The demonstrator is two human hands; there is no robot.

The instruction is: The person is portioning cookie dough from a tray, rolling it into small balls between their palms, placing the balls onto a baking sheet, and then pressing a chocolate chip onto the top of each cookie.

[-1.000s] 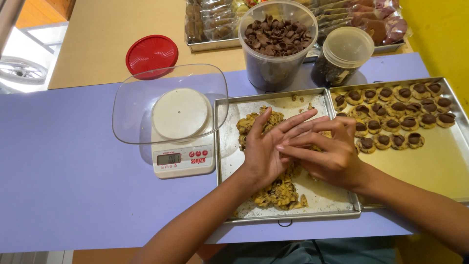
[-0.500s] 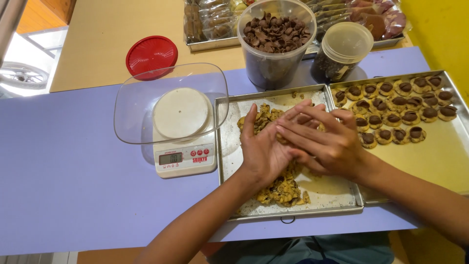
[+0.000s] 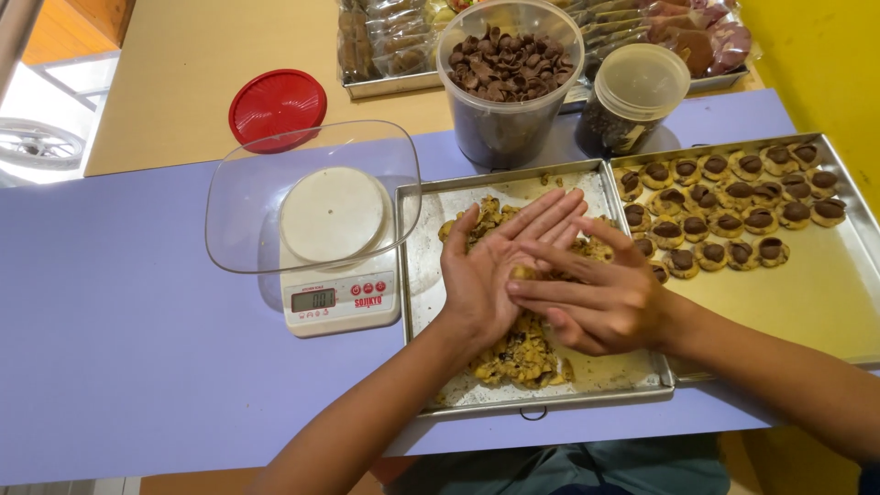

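My left hand [image 3: 495, 266] lies palm up with flat fingers over a metal tray [image 3: 417, 275] that holds crumbly cookie dough [image 3: 522, 353]. My right hand [image 3: 596, 298] presses flat across it, and a small lump of dough [image 3: 524, 272] shows between the two palms. To the right, a second tray [image 3: 825, 284] carries rows of round cookies [image 3: 733, 215], each topped with a chocolate piece.
A white kitchen scale [image 3: 337, 293] with a clear plastic bowl [image 3: 312, 197] on it stands left of the dough tray. Behind are a tub of chocolate pieces [image 3: 509, 73], a lidded jar [image 3: 637, 96], a red lid [image 3: 277, 105] and trays of wrapped goods [image 3: 385, 41].
My hands have shifted from curled fingers over the dough to flat palms laid across each other, with the dough lump between them. The view has moved a little closer.
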